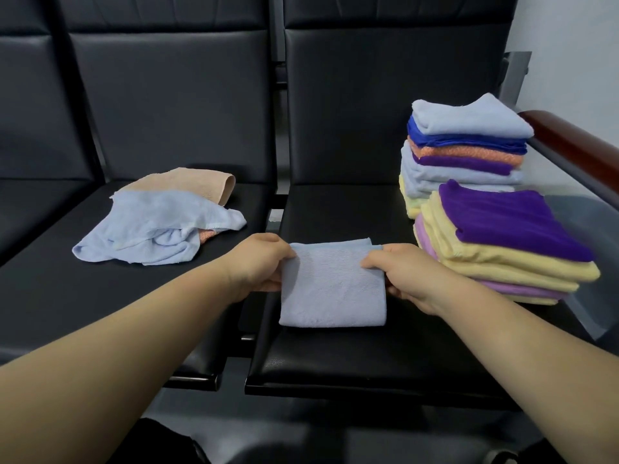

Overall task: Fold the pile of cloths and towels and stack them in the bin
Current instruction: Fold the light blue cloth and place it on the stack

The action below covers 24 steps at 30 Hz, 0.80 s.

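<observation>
Finishing the fold on our light blue cloth (pixel 331 289), flat near-middle on the right seat (pixel 335 356) | left hand (pixel 258 262) and right hand (pixel 398 276) each pinch a side edge | far stack (pixel 469 142) and near stack (pixel 502 242) sit folded at right, so we're mostly done imo | crumpled pile (pixel 160 226) on the left, not yet folded

My left hand (pixel 258 262) and right hand (pixel 402 272) pinch the side edges of a folded light blue cloth (pixel 331 289) lying flat on the black surface (pixel 335 360). Beyond my left hand sits a rumpled pile of cloths (pixel 160 226). Just past my right hand stand a purple-topped stack (pixel 502 236) and, behind it, a taller blue-topped stack (pixel 465 128).
</observation>
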{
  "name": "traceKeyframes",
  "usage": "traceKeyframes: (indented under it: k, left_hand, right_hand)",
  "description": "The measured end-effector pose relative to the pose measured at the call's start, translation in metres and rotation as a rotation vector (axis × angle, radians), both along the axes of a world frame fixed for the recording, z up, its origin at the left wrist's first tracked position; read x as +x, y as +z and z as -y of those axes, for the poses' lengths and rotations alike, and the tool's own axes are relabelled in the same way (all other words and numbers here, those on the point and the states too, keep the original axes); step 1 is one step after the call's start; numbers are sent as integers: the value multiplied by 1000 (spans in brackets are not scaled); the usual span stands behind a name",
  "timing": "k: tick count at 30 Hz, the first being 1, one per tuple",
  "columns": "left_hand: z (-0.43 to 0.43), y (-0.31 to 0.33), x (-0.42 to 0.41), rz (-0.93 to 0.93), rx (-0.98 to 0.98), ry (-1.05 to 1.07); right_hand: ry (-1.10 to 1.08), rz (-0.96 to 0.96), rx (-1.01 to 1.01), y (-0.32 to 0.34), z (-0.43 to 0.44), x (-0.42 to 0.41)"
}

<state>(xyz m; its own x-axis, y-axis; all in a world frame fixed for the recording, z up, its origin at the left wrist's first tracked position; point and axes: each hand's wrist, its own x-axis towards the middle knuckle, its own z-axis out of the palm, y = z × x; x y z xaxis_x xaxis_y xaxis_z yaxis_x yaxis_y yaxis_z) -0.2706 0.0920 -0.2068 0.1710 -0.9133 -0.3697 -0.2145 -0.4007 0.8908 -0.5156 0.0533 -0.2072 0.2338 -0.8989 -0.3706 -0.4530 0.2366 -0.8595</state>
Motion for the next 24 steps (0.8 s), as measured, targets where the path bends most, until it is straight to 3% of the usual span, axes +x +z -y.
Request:
traceKeyframes:
  k: [3, 8, 16, 24]
  left_hand:
    - [14, -9, -1, 69, -65, 49]
    - [34, -29, -5, 489, -181, 18]
    - [54, -54, -20, 907, -214, 6]
    - [54, -55, -17, 985, -6, 12]
  right_hand:
    - [-31, -37, -81, -3, 10, 9]
    - [-28, -211, -154, -23, 29, 18]
    - [20, -526, -305, -40, 52, 26]
    - [95, -764, -321, -34, 56, 24]
